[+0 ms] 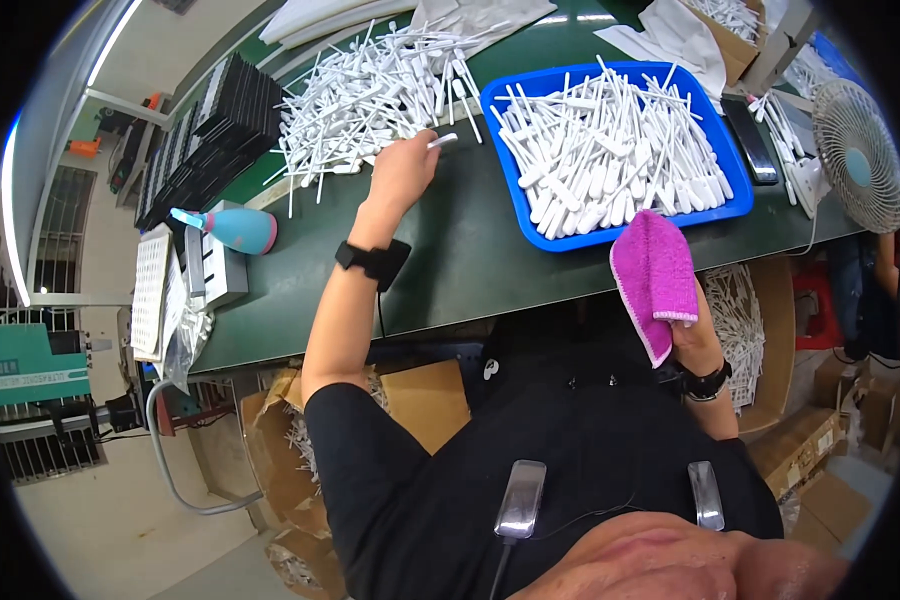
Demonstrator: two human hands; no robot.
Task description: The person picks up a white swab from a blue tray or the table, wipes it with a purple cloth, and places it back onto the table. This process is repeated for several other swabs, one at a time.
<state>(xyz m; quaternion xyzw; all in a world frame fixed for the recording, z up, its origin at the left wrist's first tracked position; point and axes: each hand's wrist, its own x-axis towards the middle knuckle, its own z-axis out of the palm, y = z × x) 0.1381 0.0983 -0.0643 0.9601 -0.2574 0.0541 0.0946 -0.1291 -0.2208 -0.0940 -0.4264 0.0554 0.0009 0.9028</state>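
Note:
My left hand reaches over the near edge of a loose heap of white plastic sticks. Between its thumb and fingers a single white stick pokes out to the right, most of it hidden by the hand. My right hand is closed round a bright pink cloth, which drapes over the fingers just in front of the table's edge. Above the cloth stands a blue tray piled with more white sticks, many with a broad paddle-shaped end.
Stacked black trays and a teal-and-pink squeeze bottle stand at the left of the green table. To the right are a dark phone-like device and a fan. Cardboard boxes with white sticks sit below the table.

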